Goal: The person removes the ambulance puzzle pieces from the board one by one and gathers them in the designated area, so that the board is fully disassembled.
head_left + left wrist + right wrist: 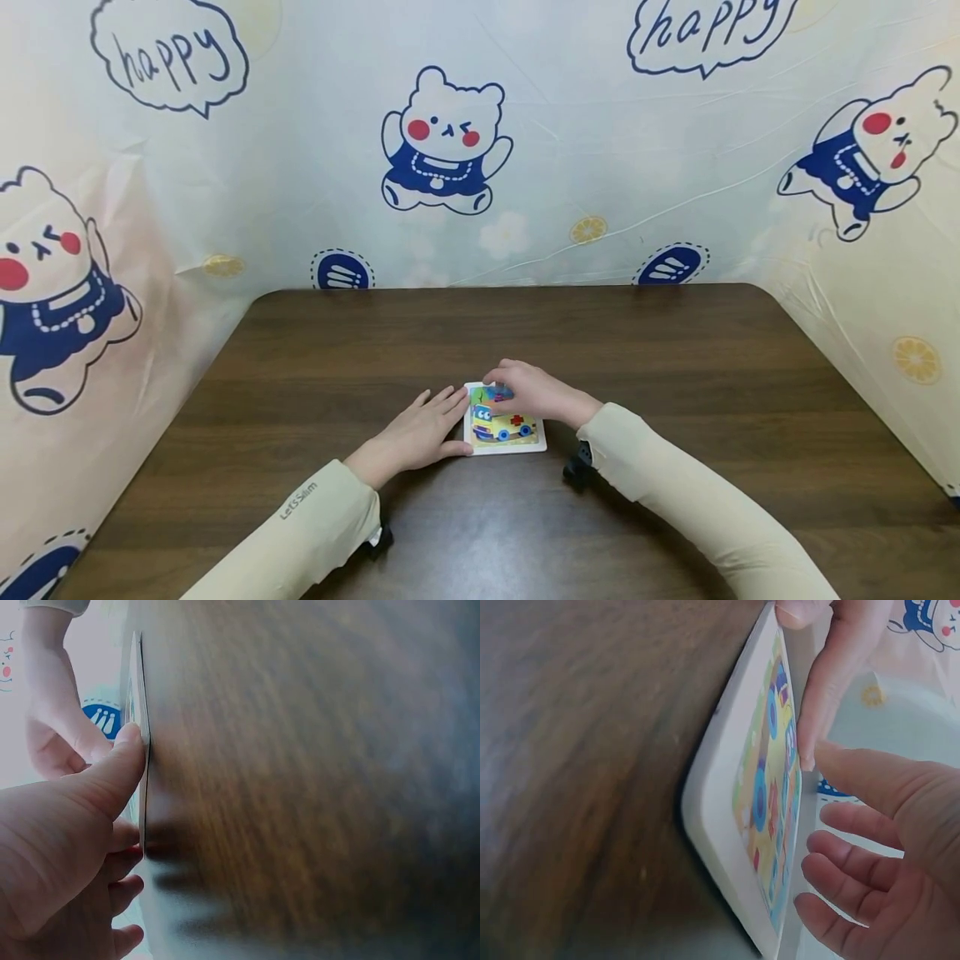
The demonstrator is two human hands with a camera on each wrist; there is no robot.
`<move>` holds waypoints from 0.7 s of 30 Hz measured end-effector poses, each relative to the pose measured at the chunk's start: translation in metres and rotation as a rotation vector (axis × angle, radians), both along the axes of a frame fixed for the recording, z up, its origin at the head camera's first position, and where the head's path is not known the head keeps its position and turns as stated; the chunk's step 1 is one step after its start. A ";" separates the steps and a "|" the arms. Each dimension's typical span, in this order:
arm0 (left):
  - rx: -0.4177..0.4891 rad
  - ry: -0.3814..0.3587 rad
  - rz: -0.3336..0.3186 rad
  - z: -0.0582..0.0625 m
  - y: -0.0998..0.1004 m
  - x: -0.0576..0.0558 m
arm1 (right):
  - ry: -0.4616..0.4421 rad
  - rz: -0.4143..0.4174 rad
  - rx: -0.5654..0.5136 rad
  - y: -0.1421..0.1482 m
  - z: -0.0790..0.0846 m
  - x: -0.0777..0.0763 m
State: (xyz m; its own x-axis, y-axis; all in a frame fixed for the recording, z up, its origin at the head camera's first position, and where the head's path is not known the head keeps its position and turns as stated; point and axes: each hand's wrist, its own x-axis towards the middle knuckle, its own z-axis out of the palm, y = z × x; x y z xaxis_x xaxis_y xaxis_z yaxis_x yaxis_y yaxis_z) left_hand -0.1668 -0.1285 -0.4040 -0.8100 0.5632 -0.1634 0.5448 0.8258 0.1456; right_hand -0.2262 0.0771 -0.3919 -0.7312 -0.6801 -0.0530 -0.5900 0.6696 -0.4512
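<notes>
Here, your left hand (422,429) lies spread, clasping nothing, thumb and fingertips at the left edge of the picture board (506,442), flat on the table (480,517). Its printed van runs lengthwise left-right, nose leftward. Farther, your right hand (534,392) covers the board's far part; only the right wrist view shows its thumb and fingers parted, holding nothing. Beyond: bear-print cloth (570,167).

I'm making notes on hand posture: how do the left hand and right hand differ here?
The left hand touches the left edge of the picture board; the right hand is over its far part. The left hand is stretched out; the right hand is bent. Both are bare, with pale sleeves.
</notes>
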 end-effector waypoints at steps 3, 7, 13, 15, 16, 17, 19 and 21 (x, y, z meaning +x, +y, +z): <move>0.002 0.001 0.001 -0.001 0.000 0.000 | -0.013 -0.012 0.012 -0.004 0.000 0.000; 0.000 -0.001 0.005 -0.001 0.000 -0.001 | -0.031 -0.025 0.031 -0.008 0.001 0.000; -0.001 0.002 0.000 0.000 -0.001 -0.001 | -0.043 -0.047 0.058 -0.011 0.003 0.000; -0.001 0.007 -0.005 -0.001 -0.001 -0.001 | -0.043 -0.050 0.070 -0.012 0.003 -0.001; 0.000 0.009 -0.007 -0.001 -0.001 -0.001 | -0.047 -0.051 0.071 -0.012 0.003 -0.001; 0.000 0.010 -0.008 -0.001 -0.002 -0.001 | -0.048 -0.050 0.073 -0.012 0.003 -0.002; 0.002 0.010 -0.011 -0.001 -0.002 -0.001 | -0.051 -0.049 0.072 -0.013 0.002 -0.003; 0.002 0.010 -0.012 -0.002 -0.002 -0.001 | -0.052 -0.048 0.068 -0.014 0.002 -0.004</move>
